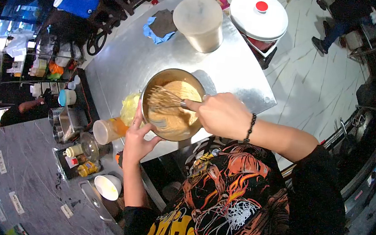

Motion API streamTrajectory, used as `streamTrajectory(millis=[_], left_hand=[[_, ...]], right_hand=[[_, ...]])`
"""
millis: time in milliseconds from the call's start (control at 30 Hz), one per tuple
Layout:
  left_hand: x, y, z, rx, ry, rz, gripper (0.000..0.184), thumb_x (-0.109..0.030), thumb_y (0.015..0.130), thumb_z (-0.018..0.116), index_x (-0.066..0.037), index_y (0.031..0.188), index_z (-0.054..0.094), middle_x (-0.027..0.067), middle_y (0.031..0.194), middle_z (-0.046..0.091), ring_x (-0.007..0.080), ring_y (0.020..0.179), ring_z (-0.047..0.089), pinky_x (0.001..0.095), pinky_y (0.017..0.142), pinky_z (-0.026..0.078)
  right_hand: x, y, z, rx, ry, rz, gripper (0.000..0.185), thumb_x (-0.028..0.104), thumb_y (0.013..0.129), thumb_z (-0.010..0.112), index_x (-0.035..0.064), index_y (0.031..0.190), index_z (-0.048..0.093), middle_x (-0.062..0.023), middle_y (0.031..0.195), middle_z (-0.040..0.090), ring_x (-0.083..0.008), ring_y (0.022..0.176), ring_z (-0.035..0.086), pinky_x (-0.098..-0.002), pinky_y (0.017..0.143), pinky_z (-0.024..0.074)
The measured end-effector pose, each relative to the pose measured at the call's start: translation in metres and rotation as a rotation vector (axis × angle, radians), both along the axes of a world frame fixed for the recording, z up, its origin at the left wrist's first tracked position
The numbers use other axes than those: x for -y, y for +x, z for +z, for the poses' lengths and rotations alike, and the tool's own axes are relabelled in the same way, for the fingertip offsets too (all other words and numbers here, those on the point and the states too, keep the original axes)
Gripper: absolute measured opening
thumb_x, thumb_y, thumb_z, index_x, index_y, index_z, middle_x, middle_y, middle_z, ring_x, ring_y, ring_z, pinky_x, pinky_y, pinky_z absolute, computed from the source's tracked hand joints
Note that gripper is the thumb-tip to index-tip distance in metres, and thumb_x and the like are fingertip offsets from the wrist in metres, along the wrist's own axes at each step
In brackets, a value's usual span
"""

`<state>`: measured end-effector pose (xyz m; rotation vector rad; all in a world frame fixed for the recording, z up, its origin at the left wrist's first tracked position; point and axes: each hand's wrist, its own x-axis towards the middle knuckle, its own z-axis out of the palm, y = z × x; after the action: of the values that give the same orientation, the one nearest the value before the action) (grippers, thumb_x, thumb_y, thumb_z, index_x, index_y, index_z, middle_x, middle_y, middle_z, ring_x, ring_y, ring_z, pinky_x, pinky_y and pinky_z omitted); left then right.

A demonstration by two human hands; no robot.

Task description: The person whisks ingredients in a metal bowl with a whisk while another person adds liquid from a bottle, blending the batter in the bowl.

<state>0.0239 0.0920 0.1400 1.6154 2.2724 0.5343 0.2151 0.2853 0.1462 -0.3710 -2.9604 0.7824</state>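
Note:
A metal mixing bowl (157, 77) stands on the steel table, tilted toward me, with a creamy tan batter (185, 90) inside. My right hand (221, 114) is closed around the handle of a wire whisk (164, 99), whose wires are in the batter. At the bowl's near left side, my left hand (139, 132) grips its rim, thumb and fingers against the wall. Beside that hand are a yellow plastic bag (129, 109) and a clear tub (103, 132) lying tilted with something orange at its end.
A large lidded pale container (199, 25) and a dark cloth on blue (163, 24) sit on the steel table (114, 68). A white-lidded pot (258, 17) stands beyond its edge. Sauce bottles (88, 168) and a white bowl (107, 187) are at lower left. Another person (335, 27) stands at upper right.

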Motion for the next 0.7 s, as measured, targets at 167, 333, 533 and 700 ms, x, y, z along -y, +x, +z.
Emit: streamTrajectory(millis=[167,333,533,700], left_hand=[[0.001,-0.003,-0.001,-0.023,0.005,-0.035,0.029,-0.009,0.050,0.082,-0.006,0.073,0.065,0.0230,0.144,0.027,0.0343,0.129,0.037,0.0377,0.096,0.042],[0.009,-0.007,-0.008,-0.004,-0.003,0.003,0.029,-0.009,0.049,0.082,-0.005,0.072,0.064,0.0227,0.145,0.025,0.0346,0.128,0.038,0.0378,0.095,0.043],[0.005,-0.004,-0.006,-0.026,0.026,-0.049,0.030,-0.007,0.049,0.081,-0.005,0.072,0.064,0.0229,0.145,0.026,0.0355,0.128,0.038,0.0382,0.096,0.043],[0.006,-0.006,-0.005,-0.002,0.003,-0.005,0.032,-0.008,0.049,0.082,-0.004,0.075,0.065,0.0219,0.145,0.025,0.0347,0.129,0.037,0.0384,0.097,0.042]], right_hand=[[0.006,-0.012,-0.022,-0.008,-0.079,0.030,0.037,0.014,0.075,0.056,0.0117,0.112,0.061,-0.0132,0.064,0.061,-0.0300,0.059,0.062,-0.0419,0.052,0.0486],[-0.001,0.000,-0.021,0.060,-0.052,0.039,0.036,0.014,0.074,0.056,0.0120,0.110,0.062,-0.0136,0.065,0.062,-0.0308,0.060,0.063,-0.0425,0.053,0.0489],[0.011,-0.010,-0.002,-0.006,-0.088,0.036,0.041,0.014,0.074,0.056,0.0135,0.114,0.061,-0.0143,0.065,0.062,-0.0300,0.060,0.063,-0.0427,0.053,0.0490],[0.019,-0.003,-0.020,0.112,-0.138,0.124,0.046,0.012,0.071,0.056,0.0158,0.116,0.060,-0.0147,0.066,0.063,-0.0306,0.061,0.064,-0.0425,0.054,0.0497]])
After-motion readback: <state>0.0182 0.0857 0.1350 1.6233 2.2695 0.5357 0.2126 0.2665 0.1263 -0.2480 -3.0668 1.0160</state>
